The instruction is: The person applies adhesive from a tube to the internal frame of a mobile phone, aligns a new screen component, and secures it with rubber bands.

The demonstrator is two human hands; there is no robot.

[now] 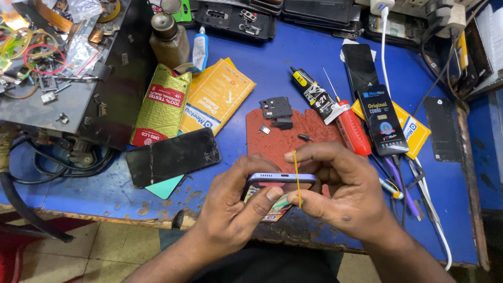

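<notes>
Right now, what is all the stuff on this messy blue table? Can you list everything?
Phone: one, lilac edge, held edge-up between both hands.
Rubber band: one, yellow, stretched across the phone.
Cracked screen panel: one, black, left of the hands.
Work mat: one, red-brown, behind the hands.
Camera frame part: one, dark grey, on the mat.
Screwdriver: one, red handle, right of the mat.
Glue tube: one, black, beside the screwdriver.
Pouches: two, orange and green-red, back left.
Bottle: one, brown, far back.
Charger cable: one, white, right.
Table: one, blue.
Left hand: grips the phone.
Right hand: pinches the band.
</notes>
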